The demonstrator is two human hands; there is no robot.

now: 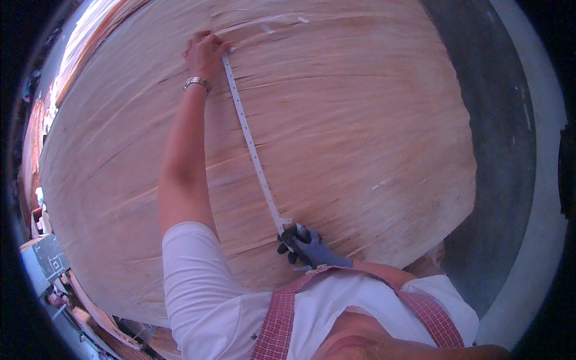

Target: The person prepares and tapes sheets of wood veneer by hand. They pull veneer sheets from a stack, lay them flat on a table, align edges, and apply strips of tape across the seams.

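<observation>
A long white strip of perforated tape [249, 135] runs over a broad sheet of pale wood veneer [360, 132], from the far side down toward my body. At its far end my bare left hand [207, 54], with a bracelet on the wrist, is closed, fingertips pinching or pressing the tape against the wood. The near end passes into my right hand [306, 245], which wears a grey glove with dark fingertips. Those fingers are curled round the tape close to my chest; whether they also hold a small dark tool is hard to make out.
Splits and dark grain lines cross the veneer, and short white tape pieces [303, 20] stick to it at the far side. Grey floor [498, 120] lies beyond its uneven right edge. On the left are more wood sheets [90, 42] and a blue-grey box [48, 255].
</observation>
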